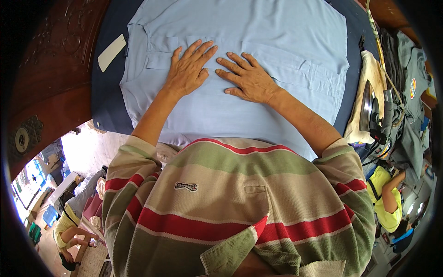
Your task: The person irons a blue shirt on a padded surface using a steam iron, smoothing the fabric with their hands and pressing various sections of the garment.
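A light blue shirt (207, 108) lies spread over a dark navy ironing surface (108, 106), its neckline toward the left. My left hand (188, 69) rests flat on the fabric, fingers spread, near the small tabs and front opening. Just to its right, my right hand (249, 78) also lies palm down with its fingers apart. The fingertips of both hands point toward each other, with a small gap between them. Some creases run through the cloth right of my right hand. Neither hand grips anything.
An iron (369, 108) stands on a cream cloth pad (357, 124) at the right, its cord rising beside it. Dark and grey garments (408, 92) hang farther right. A white card (111, 52) lies left of the shirt, beside carved wood (55, 69). Other people work at lower left and right.
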`<state>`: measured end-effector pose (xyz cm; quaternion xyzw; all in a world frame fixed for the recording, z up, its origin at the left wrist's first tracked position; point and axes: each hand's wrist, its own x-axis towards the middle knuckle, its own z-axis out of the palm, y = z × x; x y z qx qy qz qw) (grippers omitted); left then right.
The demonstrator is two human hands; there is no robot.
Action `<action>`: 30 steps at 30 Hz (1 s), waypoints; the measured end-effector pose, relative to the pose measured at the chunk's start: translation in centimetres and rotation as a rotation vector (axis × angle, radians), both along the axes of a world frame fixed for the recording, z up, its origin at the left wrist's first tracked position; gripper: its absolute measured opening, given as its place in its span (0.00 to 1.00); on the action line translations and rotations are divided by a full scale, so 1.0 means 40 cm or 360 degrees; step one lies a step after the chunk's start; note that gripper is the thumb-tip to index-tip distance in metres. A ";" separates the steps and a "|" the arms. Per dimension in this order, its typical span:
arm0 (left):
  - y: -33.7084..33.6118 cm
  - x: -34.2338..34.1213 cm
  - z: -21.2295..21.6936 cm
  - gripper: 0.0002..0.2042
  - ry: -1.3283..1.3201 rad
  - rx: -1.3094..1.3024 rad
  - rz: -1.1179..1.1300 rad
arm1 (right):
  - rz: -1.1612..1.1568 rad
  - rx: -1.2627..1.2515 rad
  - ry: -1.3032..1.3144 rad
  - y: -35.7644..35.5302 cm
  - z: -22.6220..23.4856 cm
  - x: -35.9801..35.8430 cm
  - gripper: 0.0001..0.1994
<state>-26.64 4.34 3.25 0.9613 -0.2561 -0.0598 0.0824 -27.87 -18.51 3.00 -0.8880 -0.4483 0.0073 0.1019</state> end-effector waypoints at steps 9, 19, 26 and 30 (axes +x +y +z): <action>-0.001 -0.002 -0.004 0.31 0.0016 -0.0107 0.0010 | -0.0027 -0.0008 0.0024 0.001 -0.001 -0.001 0.26; 0.004 -0.002 -0.002 0.32 0.0010 -0.0147 0.0000 | -0.0100 0.0052 -0.0003 0.025 0.000 -0.010 0.25; 0.006 -0.004 -0.002 0.32 0.0000 -0.0104 0.0038 | -0.0035 0.0074 0.0014 0.016 -0.004 -0.008 0.26; -0.076 -0.011 0.044 0.27 -0.0044 -0.0413 0.0118 | -0.0049 0.0074 0.0050 0.012 0.007 -0.009 0.26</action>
